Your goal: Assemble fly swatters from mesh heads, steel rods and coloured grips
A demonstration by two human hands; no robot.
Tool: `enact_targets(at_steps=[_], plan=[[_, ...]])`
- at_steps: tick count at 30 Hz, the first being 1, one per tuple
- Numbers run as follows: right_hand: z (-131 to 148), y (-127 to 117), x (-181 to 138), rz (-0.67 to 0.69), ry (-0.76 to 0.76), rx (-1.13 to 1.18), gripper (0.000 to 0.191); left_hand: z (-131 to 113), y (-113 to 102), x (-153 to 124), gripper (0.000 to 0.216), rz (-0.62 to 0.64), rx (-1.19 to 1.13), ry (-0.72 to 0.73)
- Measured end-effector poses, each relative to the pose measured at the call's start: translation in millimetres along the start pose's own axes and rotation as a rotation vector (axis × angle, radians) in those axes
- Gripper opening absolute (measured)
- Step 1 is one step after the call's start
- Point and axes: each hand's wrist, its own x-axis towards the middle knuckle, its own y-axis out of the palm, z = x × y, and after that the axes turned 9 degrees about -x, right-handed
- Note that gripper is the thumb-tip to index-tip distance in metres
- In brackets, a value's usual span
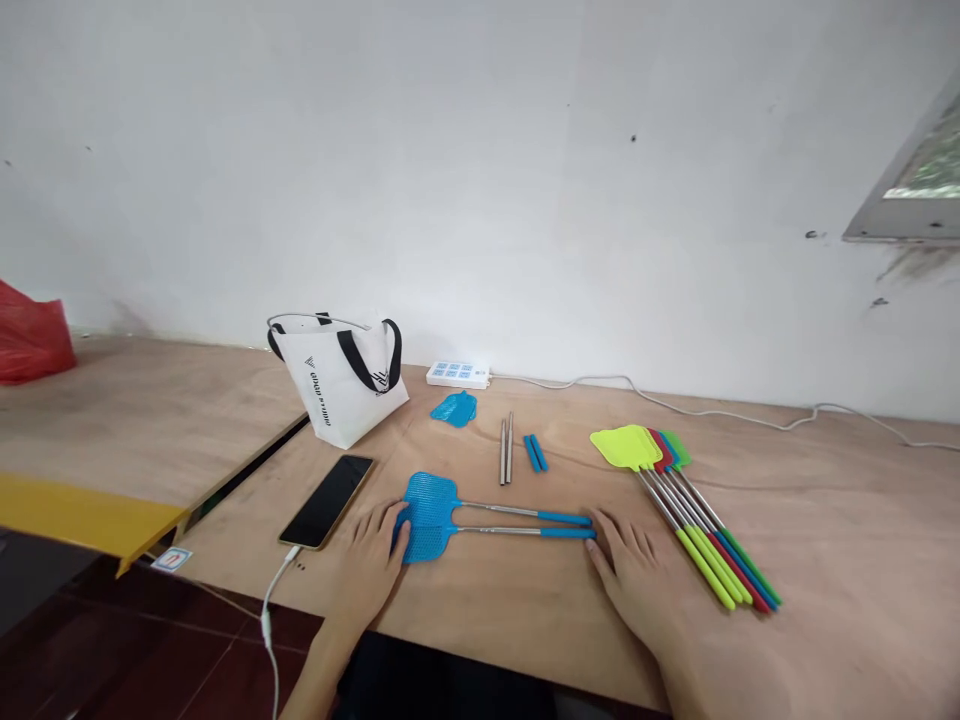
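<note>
Tabletop (495, 605) under partly covered blue swatters (429, 512)

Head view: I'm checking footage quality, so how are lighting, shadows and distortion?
Head view: soft light, the wall bright; head view: faint shadow beside the left hand; head view: the window leans near the right edge, possibly wide-angle stretch.

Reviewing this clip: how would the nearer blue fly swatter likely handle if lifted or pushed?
The nearer blue fly swatter is probably light for its size, given its slim shaft and perforated head. The straight, metallic-looking shaft should stay fairly stiff, while the thin head may flex. That broad, flat head would likely keep it from rolling.
</note>
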Motion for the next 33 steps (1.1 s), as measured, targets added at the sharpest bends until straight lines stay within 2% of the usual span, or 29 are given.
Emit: enact_targets(at_steps=[5,10,19,22,26,33], plan=[[-1.3,0.1,1.6,0.022,0.011,-0.021,0.047,-2.9,-1.1,1.6,0.031,0.017,0.022,0.035],[-7.1,3.3,1.8,0.047,-0.029,-0.029,0.048,-2.4,-0.3,9.9,0.024,0.057,0.02,-0.049],[-12.7,6.2,-1.0,0.056,-0.016,0.002,0.05,-6.5,-0.9,16.0,0.039,0.147,-0.002,0.022],[-11.4,3.1,-1.6,0.045,-0.008,0.037,0.049,-2.2,-0.9,17.9,0.037,0.174,-0.046,0.024],[-9.5,-0.4,-1.9,0.036,-0.018,0.069,0.049,5.0,2.2,21.2,0.032,0.17,-0.121,0.016],[-6.3,-4.3,-1.8,0.024,0.02,0.103,0.047,5.6,7.5,17.1,0.033,0.141,-0.045,0.084]])
